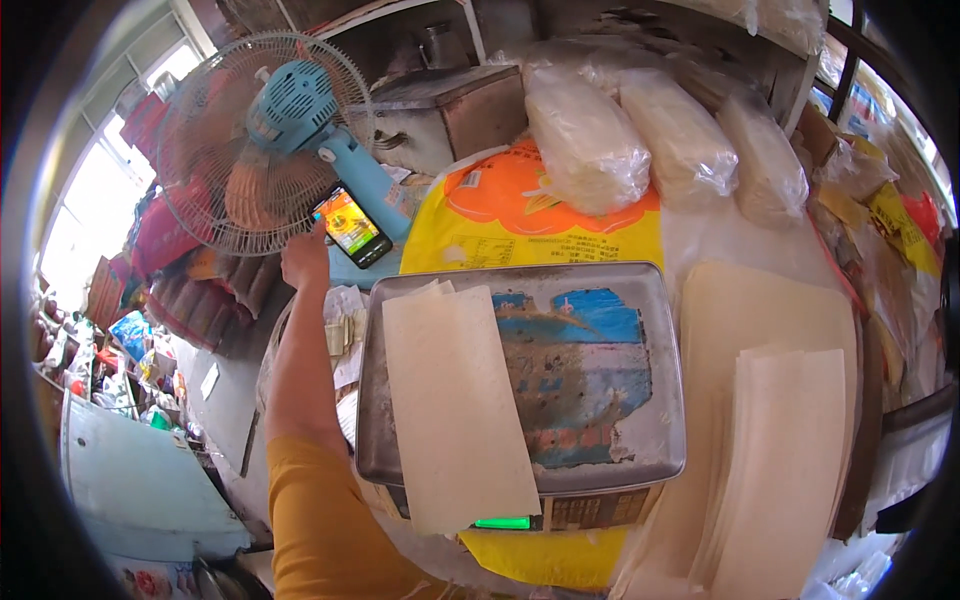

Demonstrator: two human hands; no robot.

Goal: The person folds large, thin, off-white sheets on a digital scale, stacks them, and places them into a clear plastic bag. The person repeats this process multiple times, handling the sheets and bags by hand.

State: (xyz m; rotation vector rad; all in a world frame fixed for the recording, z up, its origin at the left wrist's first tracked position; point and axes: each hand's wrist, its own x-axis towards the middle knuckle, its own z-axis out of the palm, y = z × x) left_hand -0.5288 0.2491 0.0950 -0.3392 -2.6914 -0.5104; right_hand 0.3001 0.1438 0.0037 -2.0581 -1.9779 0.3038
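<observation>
The phone (352,226) is a dark-framed slab with a lit screen of bright orange, yellow and green. It leans tilted against the blue neck of the fan (262,140), just above the far left corner of the scale tray (640,400), at the left rear of the counter.

The left hand (304,256) reaches far forward on a straight arm in a mustard-yellow sleeve. The back of the hand faces the camera, and its fingers touch the left edge of the phone. Whether they clasp the phone or only rest against it I cannot tell, since they are small and partly hidden. The right hand is out of sight.

One phone and one fan show. The fan has a blue motor housing and a round wire cage. One metal tray sits on the scale, with a worn blue and red print on its floor. A thin stack of pale sheets (455,400) lies lengthwise on the tray's left half, overhanging its near edge. Two larger piles of the same pale sheets (790,450) lie to the right of the scale. Three clear bags of white goods (585,135) lean side by side behind, above a yellow and orange sack (530,215).
</observation>
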